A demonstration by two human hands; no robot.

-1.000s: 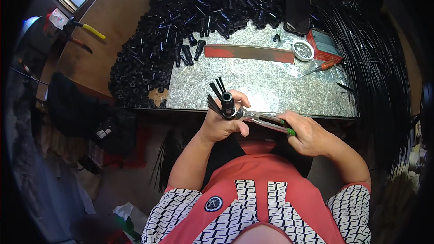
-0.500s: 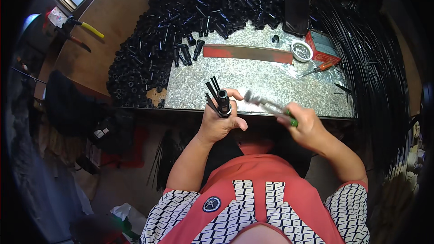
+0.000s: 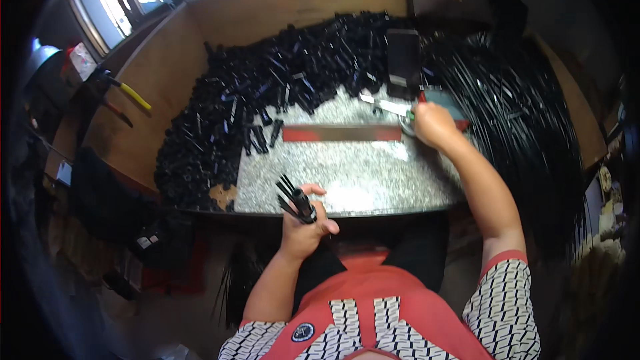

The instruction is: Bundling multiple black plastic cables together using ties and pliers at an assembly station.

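My left hand [image 3: 301, 235] is closed round a short black tubular part [image 3: 305, 207] near the front edge of the work surface. Several thin black strips [image 3: 286, 190] stand up beside that part, in the same grip. Farther out on the right, my right hand [image 3: 433, 125] grips a metal tool with a green handle [image 3: 390, 106]. Its bright end points left, over the far part of the surface; blur hides its exact kind. A small white bowl and a red box [image 3: 460, 124] are partly hidden by this hand.
A red-and-dark flat bar [image 3: 343, 133] lies across the speckled slab [image 3: 320, 180]. Black tubular parts [image 3: 267, 87] pile up left and behind. Long black strips [image 3: 513, 107] fill the right side. A dark phone [image 3: 403, 60] lies at the back; yellow-handled pliers [image 3: 137, 95] hang left.
My right hand has moved away from my left, out over the slab toward the bowl and box, with the tool. The view has tilted up; my left hand keeps its hold.
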